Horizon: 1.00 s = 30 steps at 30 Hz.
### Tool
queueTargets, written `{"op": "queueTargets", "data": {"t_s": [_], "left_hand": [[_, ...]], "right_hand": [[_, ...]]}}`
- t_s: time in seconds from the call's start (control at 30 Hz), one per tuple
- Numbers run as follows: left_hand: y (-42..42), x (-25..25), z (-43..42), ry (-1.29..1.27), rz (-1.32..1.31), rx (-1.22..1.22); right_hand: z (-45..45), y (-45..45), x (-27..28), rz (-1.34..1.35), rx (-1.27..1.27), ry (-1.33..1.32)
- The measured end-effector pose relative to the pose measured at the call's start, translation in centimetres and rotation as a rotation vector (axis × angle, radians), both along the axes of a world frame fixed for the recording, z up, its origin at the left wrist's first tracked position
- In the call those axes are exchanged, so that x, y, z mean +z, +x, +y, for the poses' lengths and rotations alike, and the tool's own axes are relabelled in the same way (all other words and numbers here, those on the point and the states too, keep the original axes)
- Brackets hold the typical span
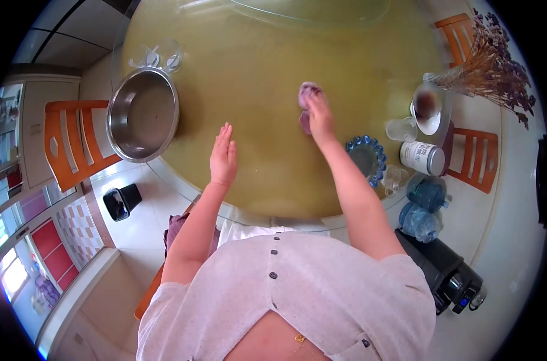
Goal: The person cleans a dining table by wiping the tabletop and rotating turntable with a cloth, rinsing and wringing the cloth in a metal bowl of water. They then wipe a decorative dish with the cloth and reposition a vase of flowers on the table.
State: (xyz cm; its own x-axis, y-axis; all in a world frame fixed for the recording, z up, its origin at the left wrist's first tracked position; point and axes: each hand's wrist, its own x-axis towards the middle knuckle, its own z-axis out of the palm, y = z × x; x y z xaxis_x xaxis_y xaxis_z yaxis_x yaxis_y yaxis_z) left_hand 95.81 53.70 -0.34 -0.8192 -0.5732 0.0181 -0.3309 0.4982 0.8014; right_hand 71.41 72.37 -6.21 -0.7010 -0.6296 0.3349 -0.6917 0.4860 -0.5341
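Observation:
My right hand [319, 115] presses a bunched purple cloth [307, 90] onto the yellow-green tabletop [255, 78]; part of the cloth sticks out beside the palm. My left hand [224, 157] is held over the near part of the table with its fingers stretched out and nothing in it. Whether it touches the surface, I cannot tell. Close to my right forearm stands a blue glass dish with a beaded rim [381, 157]. A large steel basin [172, 129] sits at the table's left edge.
Along the right edge are a white-labelled jar [419, 156], a clear glass [399, 129], a white bowl [430, 124] and a vase of dried flowers [460, 80]. Glassware [153, 58] stands behind the basin. Orange chairs [78, 141] flank the table; a black bin [122, 201] is on the floor.

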Motion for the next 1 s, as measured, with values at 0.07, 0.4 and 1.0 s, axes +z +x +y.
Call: {"op": "queueTargets", "data": {"t_s": [0.07,0.4,1.0], "left_hand": [[0.9,0.0,0.3,-0.023,-0.01,-0.013],[5.8,0.4,0.4,0.031,-0.007,-0.056],[20.1,-0.4,3.6,1.601,-0.858,0.053]], "right_hand": [[-1.1,0.1,1.1,0.08,-0.052,0.167],[-2.1,19.1,0.7,0.127,0.516,0.329],[2.1,16.0,1.3,0.167,0.257,0.569]]}}
